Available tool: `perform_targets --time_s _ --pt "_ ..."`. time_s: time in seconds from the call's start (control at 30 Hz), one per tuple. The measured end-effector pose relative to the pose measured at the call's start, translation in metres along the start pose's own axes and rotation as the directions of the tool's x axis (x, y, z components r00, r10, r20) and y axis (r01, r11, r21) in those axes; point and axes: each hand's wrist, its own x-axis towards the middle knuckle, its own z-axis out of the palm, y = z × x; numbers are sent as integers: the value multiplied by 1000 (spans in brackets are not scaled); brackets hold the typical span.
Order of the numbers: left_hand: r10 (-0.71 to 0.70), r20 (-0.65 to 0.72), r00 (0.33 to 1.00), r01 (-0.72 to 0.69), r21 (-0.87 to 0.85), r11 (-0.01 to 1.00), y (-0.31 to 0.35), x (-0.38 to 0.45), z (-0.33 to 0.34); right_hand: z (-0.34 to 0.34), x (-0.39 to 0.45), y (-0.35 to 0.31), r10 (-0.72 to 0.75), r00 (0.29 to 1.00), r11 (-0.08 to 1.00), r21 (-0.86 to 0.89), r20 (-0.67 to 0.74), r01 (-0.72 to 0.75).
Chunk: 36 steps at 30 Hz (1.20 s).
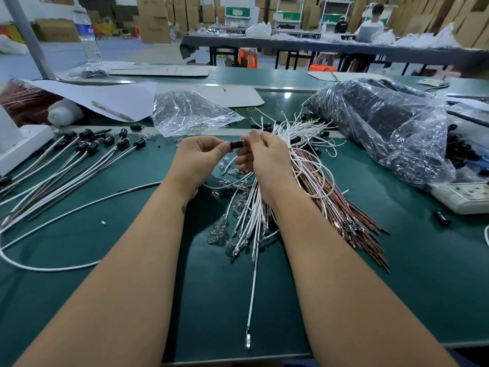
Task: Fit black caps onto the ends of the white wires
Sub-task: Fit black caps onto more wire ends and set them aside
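Observation:
A small black cap (236, 144) is held between both hands above the green table (412, 274). My left hand (201, 157) pinches its left end with thumb and fingertips. My right hand (260, 157) pinches its right end, and a white wire (254, 260) trails down from under this hand toward me, ending in a metal terminal. A bundle of loose white wires (299, 133) fans out behind my right hand. Wires fitted with black caps (87, 147) lie in a row at the left.
A clear bag of black caps (383, 123) lies at the right, a smaller clear bag (190, 112) behind my hands. Reddish-brown wires (354, 215), small glass bulbs (219, 234), a power strip (465, 197), a water bottle (87, 35) and a paper sheet (113, 99) surround the work area.

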Motion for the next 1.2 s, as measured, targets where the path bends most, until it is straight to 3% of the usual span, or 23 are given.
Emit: perform_targets --time_s 0.1,0.43,0.57,0.63,0.73,0.77,0.83,0.9,0.97,1.03,1.1,1.2 --pt "19 -17 1000 -19 3 1000 2 -2 1 2 -1 -5 105 994 970 218 32 -110" --pt "-3 45 999 4 -21 1000 4 -2 -2 6 -1 -2 -36 997 994 105 -75 44" --pt "111 -6 994 -109 148 983 6 -3 -9 3 0 -5 -78 983 984 145 -169 103" --pt "162 -44 986 -146 252 956 11 -4 -17 2 0 -6 -74 986 988 121 -146 93" --pt "354 -198 914 -219 494 842 16 -3 -36 1 -1 -9 -65 993 998 10 -99 66" --pt "402 -297 866 -163 592 789 16 -3 -45 1 -2 -10 -66 993 997 -34 -96 63" --pt "394 -514 762 93 689 719 12 -2 -59 -1 -3 -12 -81 990 986 -153 -113 63" --pt "297 -614 732 264 657 706 8 -3 -64 -4 -3 -13 -143 976 921 -384 -165 70" --pt "238 -587 774 288 660 693 4 -3 -60 -10 -2 -13 -238 947 796 -602 -218 61" --pt "210 -473 856 228 710 667 3 1 -53 -16 0 -14 -275 930 692 -722 -244 15" --pt "135 -287 949 113 704 701 0 5 -42 -23 1 -13 -249 944 556 -830 -217 -45" --pt "-65 -69 996 94 648 756 0 4 -20 -25 0 -9 -144 982 274 -958 -123 -80"
